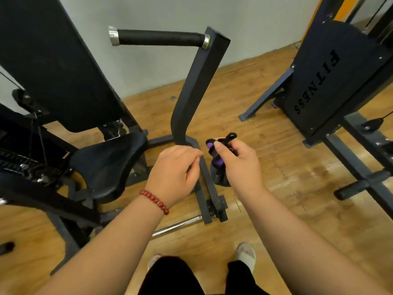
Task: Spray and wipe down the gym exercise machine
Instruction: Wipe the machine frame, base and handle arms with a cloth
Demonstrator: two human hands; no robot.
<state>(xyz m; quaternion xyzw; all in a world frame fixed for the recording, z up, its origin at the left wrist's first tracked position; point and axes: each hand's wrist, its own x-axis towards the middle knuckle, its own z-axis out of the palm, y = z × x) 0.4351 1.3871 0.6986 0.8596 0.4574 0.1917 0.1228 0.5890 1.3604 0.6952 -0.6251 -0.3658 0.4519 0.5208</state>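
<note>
A black gym machine stands before me: a seat [104,167], a tall back pad [53,67], and a dark steel lever arm [197,88] that ends in a black grip handle [159,37]. My right hand [238,165] grips a dark spray bottle [219,160] with a purple collar, thumb on top by the nozzle, held just right of the arm's base. My left hand [178,173], with a red bead bracelet on the wrist, hovers beside it with fingers curled inward. Whether it holds anything I cannot make out. No cloth is in view.
A second machine with a shroud marked FITNESS [319,81] stands at the right, its frame bars [361,162] running over the wooden floor [276,188]. A chrome bar [176,226] lies low by the base. My feet [246,252] stand at the bottom edge.
</note>
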